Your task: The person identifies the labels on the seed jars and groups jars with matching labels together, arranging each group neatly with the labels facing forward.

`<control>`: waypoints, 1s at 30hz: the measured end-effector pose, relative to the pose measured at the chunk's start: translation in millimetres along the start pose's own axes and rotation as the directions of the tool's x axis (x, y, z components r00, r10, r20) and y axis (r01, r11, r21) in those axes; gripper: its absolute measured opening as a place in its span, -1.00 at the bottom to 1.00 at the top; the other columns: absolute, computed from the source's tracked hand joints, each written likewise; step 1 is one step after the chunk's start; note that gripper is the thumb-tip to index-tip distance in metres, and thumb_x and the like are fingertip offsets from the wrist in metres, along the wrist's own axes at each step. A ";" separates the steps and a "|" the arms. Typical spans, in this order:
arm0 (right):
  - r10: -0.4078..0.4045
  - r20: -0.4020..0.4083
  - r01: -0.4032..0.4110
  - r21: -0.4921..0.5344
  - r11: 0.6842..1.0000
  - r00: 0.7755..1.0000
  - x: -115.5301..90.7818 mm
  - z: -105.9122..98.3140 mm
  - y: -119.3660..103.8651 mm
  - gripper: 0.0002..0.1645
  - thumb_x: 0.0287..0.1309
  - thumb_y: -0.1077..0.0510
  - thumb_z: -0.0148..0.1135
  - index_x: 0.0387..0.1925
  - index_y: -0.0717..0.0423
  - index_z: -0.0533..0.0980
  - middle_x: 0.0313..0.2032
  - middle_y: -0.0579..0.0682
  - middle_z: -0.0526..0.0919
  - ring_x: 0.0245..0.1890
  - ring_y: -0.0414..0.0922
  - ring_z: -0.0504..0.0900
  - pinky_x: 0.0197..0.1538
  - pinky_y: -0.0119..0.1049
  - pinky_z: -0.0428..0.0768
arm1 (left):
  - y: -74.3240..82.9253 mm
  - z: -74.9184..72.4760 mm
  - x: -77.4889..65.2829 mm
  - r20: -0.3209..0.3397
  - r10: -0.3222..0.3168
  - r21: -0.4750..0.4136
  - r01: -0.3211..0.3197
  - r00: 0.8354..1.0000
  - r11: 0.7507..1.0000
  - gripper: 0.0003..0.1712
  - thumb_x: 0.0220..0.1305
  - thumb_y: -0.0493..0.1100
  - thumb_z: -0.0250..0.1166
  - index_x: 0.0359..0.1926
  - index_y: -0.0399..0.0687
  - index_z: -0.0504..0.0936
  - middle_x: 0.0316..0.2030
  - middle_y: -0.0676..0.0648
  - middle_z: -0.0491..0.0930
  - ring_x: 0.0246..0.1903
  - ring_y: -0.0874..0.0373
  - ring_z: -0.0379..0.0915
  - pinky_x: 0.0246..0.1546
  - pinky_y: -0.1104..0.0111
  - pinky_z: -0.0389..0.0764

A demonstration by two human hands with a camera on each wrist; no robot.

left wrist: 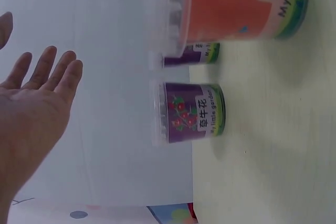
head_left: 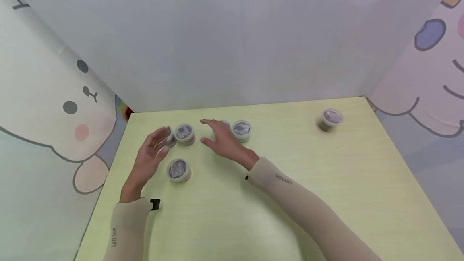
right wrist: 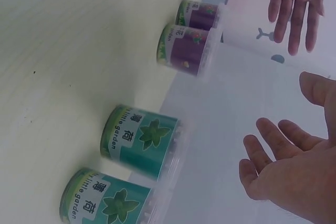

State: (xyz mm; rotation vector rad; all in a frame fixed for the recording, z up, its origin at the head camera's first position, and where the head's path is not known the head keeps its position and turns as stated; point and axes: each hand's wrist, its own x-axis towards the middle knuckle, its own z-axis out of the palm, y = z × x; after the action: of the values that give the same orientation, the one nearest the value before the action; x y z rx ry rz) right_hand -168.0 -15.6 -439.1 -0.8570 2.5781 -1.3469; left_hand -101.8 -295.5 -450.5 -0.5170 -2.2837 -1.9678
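My left hand (head_left: 146, 158) hovers at the left with fingers extended, holding nothing. It partly covers one purple-labelled tub (head_left: 171, 140); a second purple tub (head_left: 185, 133) stands beside that one. Nearer me is a tub with an orange-red label (left wrist: 231, 6), its lid (head_left: 179, 169) seen from above. My right hand (head_left: 226, 142) also holds nothing, its thumb and fingers spread apart. Behind it, two green-labelled tubs (right wrist: 140, 141) stand side by side; in the head view the hand hides much of the left one, while the right one (head_left: 241, 130) shows. All have clear lids.
Another clear-lidded tub (head_left: 331, 119) stands alone at the back right of the pale yellow-green table (head_left: 326, 180). A plain pale wall (head_left: 235, 43) rises behind the table. Cartoon-printed sheets (head_left: 43, 92) flank it on both sides.
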 end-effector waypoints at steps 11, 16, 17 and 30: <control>0.022 -0.045 -0.017 0.110 0.994 0.999 -28.2 -24.5 -2.6 -0.27 0.47 0.16 0.32 0.55 0.18 0.31 0.49 0.15 0.41 0.54 0.10 0.31 0.56 0.03 0.29 | 5.8 26.4 3.0 0.101 0.023 -0.047 -0.019 0.995 0.999 -0.31 0.50 -0.57 0.07 0.57 -0.44 0.12 0.51 -0.05 0.34 0.47 0.26 0.29 0.43 0.44 0.38; 0.031 -0.071 -0.022 0.120 0.993 0.997 -40.4 -33.7 3.4 -0.28 0.47 0.16 0.33 0.53 0.20 0.32 0.49 0.13 0.42 0.54 0.09 0.31 0.56 0.04 0.28 | 10.1 39.6 2.2 0.133 0.032 -0.066 -0.024 0.991 0.998 -0.31 0.49 -0.57 0.09 0.56 -0.42 0.14 0.53 -0.35 0.25 0.49 0.22 0.28 0.43 0.44 0.39; 0.034 -0.077 -0.024 0.124 0.992 0.996 -42.7 -35.4 5.1 -0.28 0.46 0.16 0.33 0.53 0.20 0.32 0.48 0.13 0.43 0.53 0.09 0.32 0.56 0.05 0.30 | 10.3 42.2 2.3 0.137 0.035 -0.069 -0.026 0.990 0.997 -0.31 0.48 -0.58 0.09 0.56 -0.43 0.14 0.53 -0.33 0.27 0.48 0.23 0.29 0.42 0.44 0.39; 0.052 -0.173 -0.031 0.122 0.992 0.984 -70.8 -54.6 24.0 -0.31 0.41 0.22 0.36 0.48 0.21 0.37 0.43 0.17 0.48 0.48 0.16 0.39 0.51 0.17 0.33 | 9.4 73.1 7.5 0.214 0.059 -0.122 -0.033 0.975 0.992 -0.32 0.50 -0.53 0.14 0.54 -0.47 0.15 0.50 -0.34 0.31 0.46 0.22 0.32 0.45 0.37 0.39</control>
State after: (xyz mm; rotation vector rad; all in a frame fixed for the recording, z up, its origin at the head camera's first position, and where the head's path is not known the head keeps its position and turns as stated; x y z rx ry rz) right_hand -137.9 71.9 -436.2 -0.6906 2.5930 -1.6128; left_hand -94.7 -221.8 -451.9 -0.8283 -2.2587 -2.1287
